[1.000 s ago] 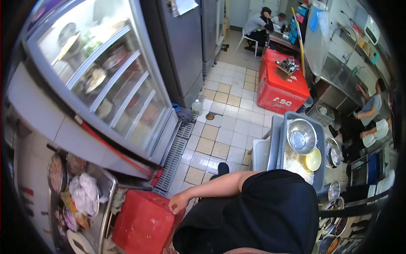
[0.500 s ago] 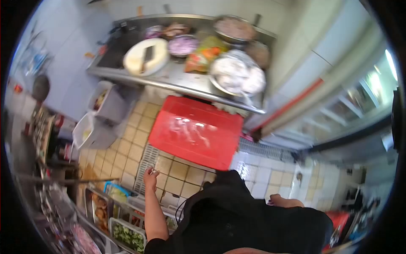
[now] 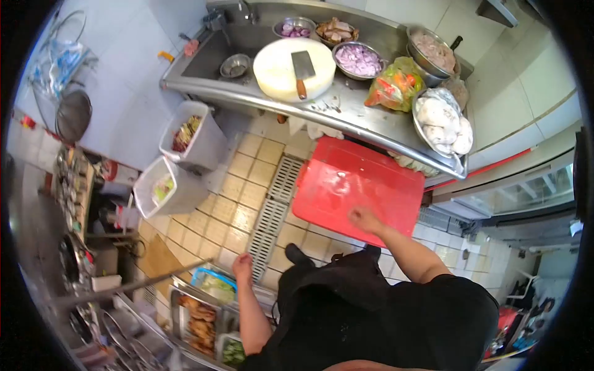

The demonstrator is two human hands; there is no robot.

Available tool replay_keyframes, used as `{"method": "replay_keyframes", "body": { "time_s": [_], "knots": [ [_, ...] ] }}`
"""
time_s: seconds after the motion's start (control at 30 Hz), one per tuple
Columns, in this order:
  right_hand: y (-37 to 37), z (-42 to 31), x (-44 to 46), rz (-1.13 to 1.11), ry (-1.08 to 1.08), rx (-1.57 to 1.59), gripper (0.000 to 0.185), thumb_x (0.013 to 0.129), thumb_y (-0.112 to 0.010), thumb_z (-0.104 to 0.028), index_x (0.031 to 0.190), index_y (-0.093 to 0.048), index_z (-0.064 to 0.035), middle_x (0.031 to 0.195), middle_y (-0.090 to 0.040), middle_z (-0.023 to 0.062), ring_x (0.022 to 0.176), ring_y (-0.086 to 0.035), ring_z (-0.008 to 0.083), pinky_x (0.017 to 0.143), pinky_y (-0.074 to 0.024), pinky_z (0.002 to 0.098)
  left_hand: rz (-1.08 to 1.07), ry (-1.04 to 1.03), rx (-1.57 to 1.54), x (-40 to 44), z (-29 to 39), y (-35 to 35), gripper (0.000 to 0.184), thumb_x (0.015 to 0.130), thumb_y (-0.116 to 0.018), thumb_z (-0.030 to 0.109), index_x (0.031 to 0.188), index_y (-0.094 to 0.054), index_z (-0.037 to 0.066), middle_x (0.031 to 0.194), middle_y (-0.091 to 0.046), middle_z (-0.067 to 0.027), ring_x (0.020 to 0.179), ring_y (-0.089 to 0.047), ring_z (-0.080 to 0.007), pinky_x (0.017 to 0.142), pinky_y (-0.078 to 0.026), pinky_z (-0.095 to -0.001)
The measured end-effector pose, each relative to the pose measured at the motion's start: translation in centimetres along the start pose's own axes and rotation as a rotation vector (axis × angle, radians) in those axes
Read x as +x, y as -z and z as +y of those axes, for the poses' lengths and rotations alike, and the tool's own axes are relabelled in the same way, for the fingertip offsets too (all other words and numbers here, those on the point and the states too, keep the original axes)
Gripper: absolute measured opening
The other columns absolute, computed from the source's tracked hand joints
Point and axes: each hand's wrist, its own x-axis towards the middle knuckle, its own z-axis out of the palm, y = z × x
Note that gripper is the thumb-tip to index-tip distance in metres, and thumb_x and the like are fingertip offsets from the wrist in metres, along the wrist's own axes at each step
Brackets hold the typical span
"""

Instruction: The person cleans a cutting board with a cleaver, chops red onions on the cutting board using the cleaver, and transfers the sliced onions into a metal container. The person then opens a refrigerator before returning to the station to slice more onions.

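My left hand [image 3: 242, 266] hangs over the tiled floor beside the drain grate, its fingers curled in with nothing visible in them. My right hand [image 3: 365, 219] is above the front part of a red lid [image 3: 352, 179]; motion smears its fingers, and contact cannot be made out. Beyond the lid stands a steel sink counter [image 3: 365, 117]. On it, a cleaver [image 3: 302, 65] lies on a round white cutting board [image 3: 278, 71]. To the right are a bowl of chopped purple onion [image 3: 359, 60], a bag of vegetables [image 3: 393, 86] and a bowl of pale, wrapped-looking items [image 3: 442, 123].
Two bins [image 3: 204, 139] with scraps stand left of the red lid. Trays of browned food [image 3: 199, 324] and greens are at the lower left, near my left forearm. A drain grate [image 3: 272, 207] crosses the floor. A glass-fronted fridge [image 3: 532, 188] is at the right.
The view has swung from the fridge and aisle to the sink counter. My right hand has come forward over the red lid, and the counter now appears nearer.
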Motion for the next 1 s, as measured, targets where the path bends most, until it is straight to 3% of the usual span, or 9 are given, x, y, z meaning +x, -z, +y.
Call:
{"method": "replay_keyframes", "body": {
  "time_s": [0.07,0.17,0.23,0.37,0.57,0.67,0.77,0.97,1.0],
  "knots": [
    [-5.5,-0.5,0.5,-0.046,0.116,-0.138,0.025,0.105,-0.070,-0.030,0.106,-0.072,-0.0043,0.091,-0.074,0.0056,0.088,-0.071,0.0144,0.079,-0.0592,0.0357,-0.069,-0.016,0.001,0.6,4.8,2.3,0.026,0.085,-0.075,-0.008,0.111,-0.074,-0.002,0.097,-0.074,-0.0115,0.085,-0.071,-0.0188,0.077,-0.060,-0.0318],
    [-8.4,-5.9,0.9,-0.112,0.036,-0.027,0.027,0.100,-0.067,-0.031,0.108,-0.075,-0.0067,0.099,-0.077,0.0169,0.087,-0.072,0.0292,0.080,-0.0562,0.0441,-0.037,-0.021,0.040,4.3,9.6,8.1,0.028,0.084,-0.076,-0.008,0.111,-0.074,-0.002,0.098,-0.074,-0.0105,0.092,-0.072,-0.0182,0.082,-0.059,-0.0302],
    [-6.9,-10.9,4.7,0.033,0.165,0.024,0.025,0.101,-0.067,-0.029,0.107,-0.074,-0.0059,0.097,-0.075,0.0184,0.087,-0.072,0.0305,0.079,-0.0561,0.0434,0.015,-0.172,0.327,7.8,13.2,11.1,0.026,0.087,-0.077,-0.005,0.113,-0.074,-0.002,0.101,-0.075,-0.0097,0.097,-0.071,-0.0176,0.086,-0.057,-0.0294],
    [1.6,-22.6,15.9,0.416,0.336,-0.008,0.022,0.102,-0.067,-0.025,0.106,-0.073,-0.0036,0.094,-0.073,0.0201,0.088,-0.073,0.0315,0.080,-0.0565,0.0424,0.050,-0.210,0.227,14.2,21.4,11.9,0.026,0.092,-0.080,0.007,0.116,-0.074,-0.002,0.107,-0.076,-0.0095,0.096,-0.069,-0.0170,0.088,-0.055,-0.0314],
    [7.8,-32.9,31.9,0.668,0.193,-0.101,0.032,0.101,-0.069,-0.028,0.119,-0.069,-0.0024,0.112,-0.074,0.0210,0.102,-0.072,0.0381,0.092,-0.0570,0.0466,-0.009,-0.394,0.325,23.4,31.5,11.1,0.030,0.095,-0.079,0.012,0.120,-0.073,-0.003,0.110,-0.074,-0.0076,0.100,-0.065,-0.0170,0.091,-0.053,-0.0322],
    [7.7,-34.9,37.1,0.604,-0.188,-0.386,0.055,0.096,-0.068,-0.022,0.144,-0.049,-0.0045,0.128,-0.060,0.0308,0.122,-0.063,0.0468,0.101,-0.0546,0.0528,0.003,-0.440,0.195,29.7,32.8,11.9,0.033,0.095,-0.078,0.012,0.124,-0.071,-0.004,0.111,-0.074,-0.0100,0.101,-0.067,-0.0202,0.093,-0.054,-0.0346],
    [7.0,-35.9,40.8,0.629,-0.311,-0.369,0.059,0.092,-0.070,-0.019,0.144,-0.047,-0.0014,0.127,-0.060,0.0314,0.118,-0.065,0.0481,0.101,-0.0545,0.0535,-0.018,-0.190,0.106,35.4,36.6,12.0,0.034,0.096,-0.076,0.010,0.127,-0.070,-0.003,0.112,-0.074,-0.0106,0.103,-0.067,-0.0201,0.093,-0.055,-0.0355],
    [7.7,-37.2,40.2,0.653,-0.354,-0.137,0.057,0.091,-0.066,-0.017,0.142,-0.042,-0.0032,0.111,-0.070,0.0310,0.098,-0.071,0.0464,0.089,-0.0575,0.0520,-0.290,-0.462,0.175,44.8,47.4,-0.1,0.035,0.097,-0.078,0.015,0.127,-0.067,0.001,0.100,-0.072,-0.0045,0.089,-0.068,-0.0142,0.080,-0.055,-0.0289],
    [7.3,-37.1,39.8,0.694,-0.374,-0.107,0.056,0.092,-0.064,-0.018,0.141,-0.041,-0.0043,0.103,-0.072,0.0298,0.091,-0.073,0.0438,0.083,-0.0586,0.0508,-0.473,-0.439,0.120,45.9,50.6,-3.8,0.040,0.098,-0.078,0.016,0.132,-0.065,0.001,0.105,-0.073,-0.0058,0.098,-0.069,-0.0153,0.088,-0.055,-0.0292]
  ]
}}
